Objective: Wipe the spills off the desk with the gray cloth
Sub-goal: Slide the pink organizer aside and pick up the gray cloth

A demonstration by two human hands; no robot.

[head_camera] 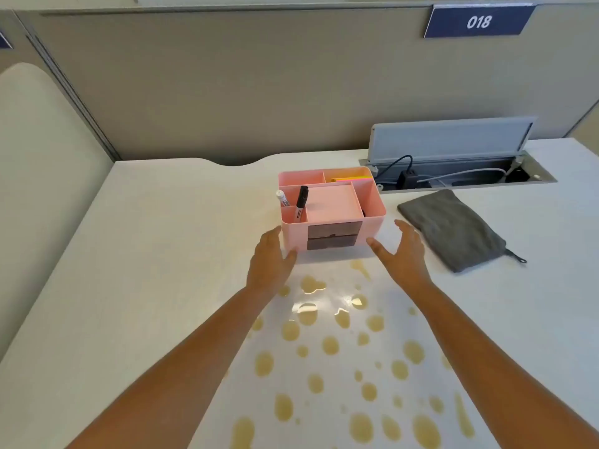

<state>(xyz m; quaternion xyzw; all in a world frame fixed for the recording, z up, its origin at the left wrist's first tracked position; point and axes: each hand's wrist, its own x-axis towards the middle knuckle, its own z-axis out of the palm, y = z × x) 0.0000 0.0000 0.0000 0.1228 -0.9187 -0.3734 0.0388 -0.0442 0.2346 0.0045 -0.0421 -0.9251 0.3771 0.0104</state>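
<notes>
Hands bracketing the pink organizer (334, 215); gray cloth (452, 230) lying untouched.

The left hand (270, 259) and right hand (403, 254) are flanking the organizer, each grip released and grasping nothing. The cloth is resting on the surface (168, 241), just right of the right hand. The spills (330, 346) are pooling below the organizer; sliding it toward the person risks smearing liquid beneath its base.

Both open hands, the left hand (270, 259) and right hand (403, 252), were held at the sides of a pink organizer (330, 209) on the white worktop (162, 254), tan spills (340, 367) spread below, a gray cloth (453, 230) laid to the right.
</notes>
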